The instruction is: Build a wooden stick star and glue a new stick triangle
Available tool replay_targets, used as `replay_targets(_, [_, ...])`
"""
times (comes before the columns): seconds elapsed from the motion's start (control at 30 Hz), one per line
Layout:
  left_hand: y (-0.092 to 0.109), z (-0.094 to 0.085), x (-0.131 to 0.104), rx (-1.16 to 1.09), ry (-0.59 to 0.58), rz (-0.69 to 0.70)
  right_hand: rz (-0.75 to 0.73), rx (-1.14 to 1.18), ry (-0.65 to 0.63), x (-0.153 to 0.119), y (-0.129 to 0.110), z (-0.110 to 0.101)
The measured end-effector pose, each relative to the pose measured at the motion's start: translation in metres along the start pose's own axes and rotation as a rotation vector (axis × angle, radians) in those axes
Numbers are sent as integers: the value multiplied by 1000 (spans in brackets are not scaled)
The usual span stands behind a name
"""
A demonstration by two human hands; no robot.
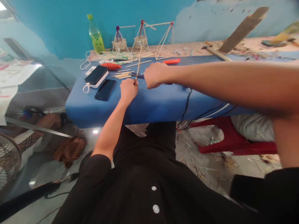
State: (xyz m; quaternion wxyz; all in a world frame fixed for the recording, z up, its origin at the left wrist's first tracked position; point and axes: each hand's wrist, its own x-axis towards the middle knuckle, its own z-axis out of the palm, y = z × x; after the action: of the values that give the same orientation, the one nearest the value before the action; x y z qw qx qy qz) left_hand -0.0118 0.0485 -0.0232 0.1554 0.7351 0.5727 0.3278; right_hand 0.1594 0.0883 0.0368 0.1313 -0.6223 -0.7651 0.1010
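Head view: to the left of the stick (139, 62), on the blue table (151, 104), a pile of short sticks (123, 75), quite near. More to the left of the stick, a dark phone (105, 90), lying flat, and a second phone (96, 74) on top of a white power bank (102, 81). Behind the stick, three frames of thin sticks: left tower (119, 44), middle tower (141, 40), open frame (164, 40); the middle one partly crossed by the stick's tip. Far behind to the left, a bottle (96, 39) with yellow-green lower part. To the right of the stick, an orange handle (172, 61) and, well apart, a leaning board (244, 30). Also on this side, much of the table covered by the right forearm.

Pale, thin and straight, this stick, rising from the closed left hand (129, 91) with a slight lean rightward. Closed around a dark tool (141, 77), the right hand (154, 75). Blades crossing near the stick's lower end; impossible to tell whether around it or only behind.
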Motion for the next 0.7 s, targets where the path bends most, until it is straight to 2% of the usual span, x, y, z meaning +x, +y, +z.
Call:
replay_targets(0.23, [4,-3,24,22,-73,-8,173,-190,-344,23,-11,-17])
replay_targets(0.5, [14,-7,40,127,-174,-26,218,-181,-457,31,-7,-21])
replay_targets(0.7, [32,-20,42,186,-293,-88,330,-258,-575,18,-20,-35])
